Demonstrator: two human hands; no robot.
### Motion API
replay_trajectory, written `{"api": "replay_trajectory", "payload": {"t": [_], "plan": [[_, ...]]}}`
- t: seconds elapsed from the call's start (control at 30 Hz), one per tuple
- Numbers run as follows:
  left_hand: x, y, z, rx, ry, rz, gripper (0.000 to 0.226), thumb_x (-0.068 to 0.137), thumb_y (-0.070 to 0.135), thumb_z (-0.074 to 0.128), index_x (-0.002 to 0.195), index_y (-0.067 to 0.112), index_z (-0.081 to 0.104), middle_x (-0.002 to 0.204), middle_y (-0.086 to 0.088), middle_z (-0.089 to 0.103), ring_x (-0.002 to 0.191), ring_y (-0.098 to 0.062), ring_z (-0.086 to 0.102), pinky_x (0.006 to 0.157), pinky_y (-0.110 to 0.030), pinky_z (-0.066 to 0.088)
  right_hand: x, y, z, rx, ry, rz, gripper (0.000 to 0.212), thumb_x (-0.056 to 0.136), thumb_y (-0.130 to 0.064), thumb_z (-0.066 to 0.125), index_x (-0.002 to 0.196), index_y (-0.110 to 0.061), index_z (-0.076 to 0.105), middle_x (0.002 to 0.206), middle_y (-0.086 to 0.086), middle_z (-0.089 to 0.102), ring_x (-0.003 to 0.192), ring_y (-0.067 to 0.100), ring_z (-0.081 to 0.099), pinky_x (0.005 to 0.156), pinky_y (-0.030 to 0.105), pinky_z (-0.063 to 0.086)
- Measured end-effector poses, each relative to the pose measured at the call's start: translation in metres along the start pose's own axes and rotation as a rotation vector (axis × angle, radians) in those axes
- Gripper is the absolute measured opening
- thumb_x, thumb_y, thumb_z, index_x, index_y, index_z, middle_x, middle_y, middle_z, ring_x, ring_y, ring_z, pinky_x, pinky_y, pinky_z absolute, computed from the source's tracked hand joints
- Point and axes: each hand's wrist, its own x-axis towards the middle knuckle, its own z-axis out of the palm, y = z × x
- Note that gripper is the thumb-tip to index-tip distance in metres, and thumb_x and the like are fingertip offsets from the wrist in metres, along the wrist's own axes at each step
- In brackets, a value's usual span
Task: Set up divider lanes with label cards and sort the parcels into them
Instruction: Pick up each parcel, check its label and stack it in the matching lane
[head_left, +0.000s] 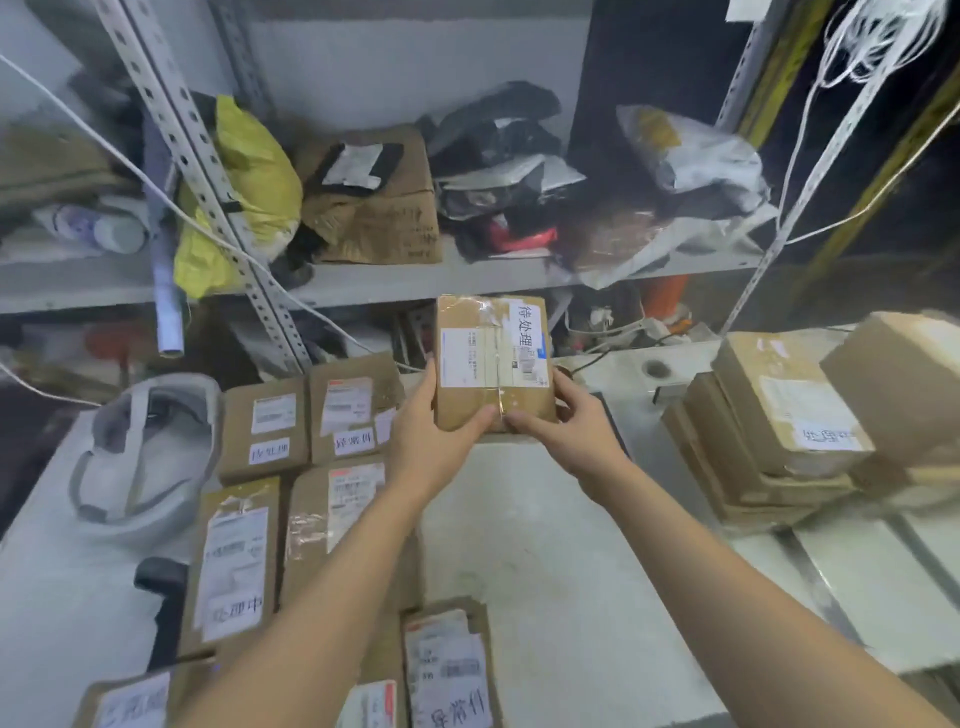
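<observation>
I hold a small brown cardboard parcel (493, 364) up in front of me, above the white table (545, 545). It carries a shipping label and a handwritten white card on its right edge. My left hand (436, 431) grips its lower left side, thumb on the front. My right hand (566, 421) grips its lower right corner. Several labelled brown parcels (311, 415) lie flat in rows on the left half of the table. A stack of parcels (774, 431) stands on the right.
A white head-strap device (145, 452) lies at the table's left. Behind the table, a metal rack shelf (363, 280) holds a yellow bag (249, 176), a worn carton (379, 202) and dark plastic bags. White cables hang across the rack.
</observation>
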Motion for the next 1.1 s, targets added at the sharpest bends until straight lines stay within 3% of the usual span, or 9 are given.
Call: {"api": "replay_trajectory", "payload": {"t": [0.13,0.2,0.37,0.53,0.73,0.97,1.1], "plan": [[-0.037,0.024,0.05,0.018,0.004,-0.057,0.058,0.079,0.031,0.081,0.12,0.056,0.048,0.091,0.042,0.061,0.089,0.024,0.056,0.074,-0.005,0.046,-0.022,0.014,-0.057,-0.044,-0.019,0.009,0.055,0.078,-0.017,0.083,0.127,-0.032,0.062,0.112,-0.015,0.072,0.091,-0.003,0.069,0.082,0.021,0.056],[-0.05,0.029,0.074,0.03,0.002,-0.077,0.053,0.08,0.029,0.08,0.113,0.056,0.049,0.085,0.043,0.059,0.083,0.03,0.052,0.066,0.0,0.041,-0.028,0.025,-0.08,-0.082,-0.025,0.023,0.054,0.078,-0.022,0.083,0.126,-0.033,0.062,0.109,-0.016,0.072,0.091,-0.003,0.069,0.081,0.023,0.057],[-0.07,0.024,0.121,0.03,0.02,-0.152,0.055,0.076,0.036,0.081,0.122,0.049,0.055,0.104,0.029,0.068,0.092,0.015,0.061,0.084,-0.024,0.054,-0.037,0.049,-0.119,-0.079,-0.069,0.069,0.048,0.081,-0.012,0.079,0.124,-0.026,0.063,0.102,-0.014,0.074,0.086,-0.003,0.069,0.071,0.014,0.053],[-0.069,0.013,0.147,-0.005,-0.022,-0.247,0.06,0.074,0.036,0.082,0.125,0.051,0.054,0.107,0.026,0.069,0.097,0.003,0.065,0.09,-0.032,0.056,-0.034,0.076,-0.134,-0.075,-0.078,0.152,0.048,0.082,-0.006,0.078,0.126,-0.016,0.06,0.106,-0.009,0.071,0.084,-0.004,0.069,0.066,0.012,0.052],[-0.059,-0.023,0.171,-0.044,-0.074,-0.316,0.058,0.075,0.035,0.082,0.122,0.053,0.054,0.107,0.028,0.069,0.096,0.008,0.064,0.091,-0.031,0.056,-0.015,0.111,-0.131,-0.162,-0.072,0.275,0.05,0.083,-0.013,0.075,0.128,-0.022,0.055,0.112,-0.011,0.068,0.102,0.009,0.067,0.091,0.029,0.054],[-0.04,-0.051,0.191,-0.075,-0.117,-0.391,0.061,0.077,0.034,0.082,0.128,0.049,0.052,0.106,0.028,0.069,0.092,0.009,0.065,0.089,-0.025,0.054,0.007,0.128,-0.131,-0.232,-0.045,0.352,0.05,0.082,-0.011,0.077,0.126,-0.019,0.054,0.113,-0.005,0.07,0.102,0.013,0.069,0.095,0.036,0.054],[-0.033,-0.059,0.197,-0.043,-0.137,-0.413,0.055,0.078,0.038,0.08,0.121,0.054,0.05,0.106,0.027,0.068,0.086,0.017,0.061,0.081,-0.017,0.051,0.014,0.137,-0.128,-0.24,-0.018,0.375,0.054,0.081,-0.008,0.077,0.128,-0.019,0.053,0.114,-0.003,0.07,0.102,0.013,0.069,0.095,0.038,0.055]]}}
